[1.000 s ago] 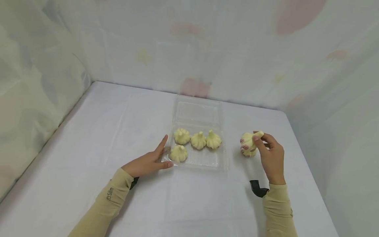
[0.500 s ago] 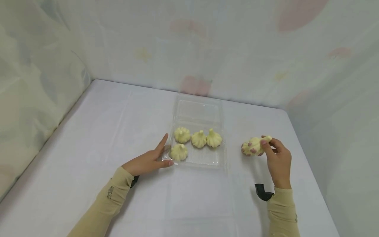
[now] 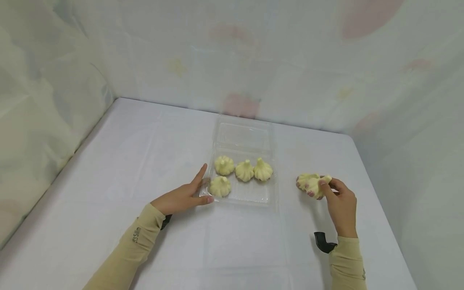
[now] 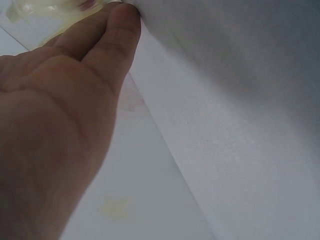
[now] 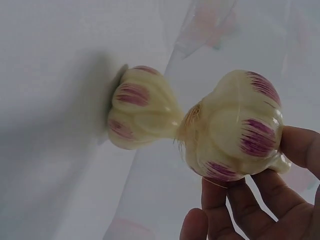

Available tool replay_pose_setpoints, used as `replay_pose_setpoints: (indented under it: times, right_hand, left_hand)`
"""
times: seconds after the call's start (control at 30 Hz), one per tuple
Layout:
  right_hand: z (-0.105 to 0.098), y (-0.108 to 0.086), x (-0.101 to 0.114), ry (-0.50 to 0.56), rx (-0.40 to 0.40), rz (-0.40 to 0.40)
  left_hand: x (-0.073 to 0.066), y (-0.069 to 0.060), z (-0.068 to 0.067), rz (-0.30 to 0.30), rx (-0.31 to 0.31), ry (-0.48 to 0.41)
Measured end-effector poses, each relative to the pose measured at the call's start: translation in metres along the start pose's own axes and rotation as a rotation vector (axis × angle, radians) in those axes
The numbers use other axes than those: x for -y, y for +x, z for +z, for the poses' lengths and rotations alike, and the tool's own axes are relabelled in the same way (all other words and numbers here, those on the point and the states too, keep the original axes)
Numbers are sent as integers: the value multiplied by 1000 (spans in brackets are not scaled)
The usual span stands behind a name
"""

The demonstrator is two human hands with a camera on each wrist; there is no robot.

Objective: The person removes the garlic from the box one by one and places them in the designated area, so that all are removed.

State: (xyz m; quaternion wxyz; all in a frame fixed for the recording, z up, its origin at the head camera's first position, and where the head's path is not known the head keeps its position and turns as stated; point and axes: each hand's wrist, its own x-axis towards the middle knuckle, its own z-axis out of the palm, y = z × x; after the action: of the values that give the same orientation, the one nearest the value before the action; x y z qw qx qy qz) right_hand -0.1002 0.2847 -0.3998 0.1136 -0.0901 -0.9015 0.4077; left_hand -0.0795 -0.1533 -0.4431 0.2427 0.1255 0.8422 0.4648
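Note:
My right hand point(image 3: 341, 205) pinches a garlic bulb point(image 3: 316, 188) by its stem, at the right of the head view. Its root end and purple streaks show large in the right wrist view. Just behind it, a second garlic bulb point(image 5: 142, 107) lies on the table. At the left edge of the clear plastic box point(image 3: 250, 197), my left hand point(image 3: 183, 198) rests with fingers straight, touching the box's side. Inside the box are several garlic bulbs: a row of three, with the middle bulb point(image 3: 244, 170) beside its neighbours, and one front bulb point(image 3: 220, 186) at the left.
The box's clear lid point(image 3: 243, 135) lies folded back toward the rear wall. A white cloth covers the table point(image 3: 246, 241). Patterned curtains point(image 3: 181, 48) stand behind and at both sides. A black wrist mount point(image 3: 324, 243) sticks out below my right hand.
My right hand has moved right and then toward me with its garlic bulb, lowering it beside the loose one, which is now more visible. The left hand keeps its place at the box.

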Motion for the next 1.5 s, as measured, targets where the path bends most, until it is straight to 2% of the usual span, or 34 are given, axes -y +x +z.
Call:
replay_pose_setpoints:
  times: [0.3, 0.67, 0.87, 1.0, 1.27, 1.5]
  right_hand:
    - [-2, -2, -13, -78, 78, 40]
    - [-1, -4, -22, -112, 112, 63]
    - [2, -5, -27, -129, 137, 37]
    - [4, -7, -30, -149, 181, 35]
    - [3, -8, -32, -184, 327, 72]
    - [4, -6, -30, -191, 352, 87]
  left_hand:
    - [-1, 0, 2, -15, 12, -20]
    - [-2, 2, 2, -12, 4, -9]
    - [-2, 1, 2, -14, 0, -19]
    - [-1, -2, 4, -14, 2, -26]
    - [-1, -4, 4, -2, -3, -29]
    - [-3, -2, 1, 4, 1, -18]
